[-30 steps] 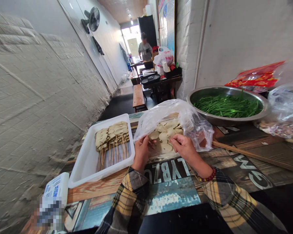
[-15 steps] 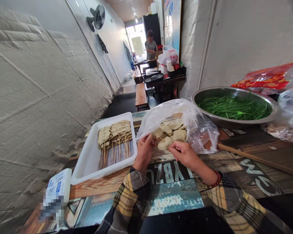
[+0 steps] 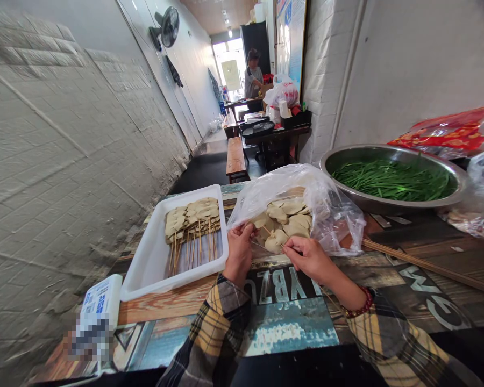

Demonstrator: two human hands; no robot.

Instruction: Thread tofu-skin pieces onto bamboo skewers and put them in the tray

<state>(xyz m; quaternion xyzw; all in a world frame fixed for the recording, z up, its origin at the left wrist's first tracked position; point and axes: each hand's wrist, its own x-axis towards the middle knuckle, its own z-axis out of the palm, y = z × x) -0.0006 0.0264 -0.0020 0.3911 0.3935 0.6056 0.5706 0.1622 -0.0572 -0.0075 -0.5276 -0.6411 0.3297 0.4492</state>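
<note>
Here, pinches a thin skewer [image 3: 267,230] near its lower end with the right hand [image 3: 308,256], with thumb and fingertips pressed narrowly together. Bears one pale slice [image 3: 275,241] on that skewer, just left of the right fingertips, with the tip slanting up toward the left. Grips a second slice [image 3: 262,220] by its edge with the left hand [image 3: 239,250], also closed narrowly. Works at the mouth of a clear plastic bag [image 3: 341,215], right by the heaped slices [image 3: 298,223] inside. On the worktop [image 3: 290,322], just left of the bag, a white tray [image 3: 143,271] with loaded skewers [image 3: 193,215] stacked inside. To the right, bare sticks [image 3: 427,266]; behind these, a metal bowl [image 3: 395,203] of green stalks [image 3: 391,180].
</note>
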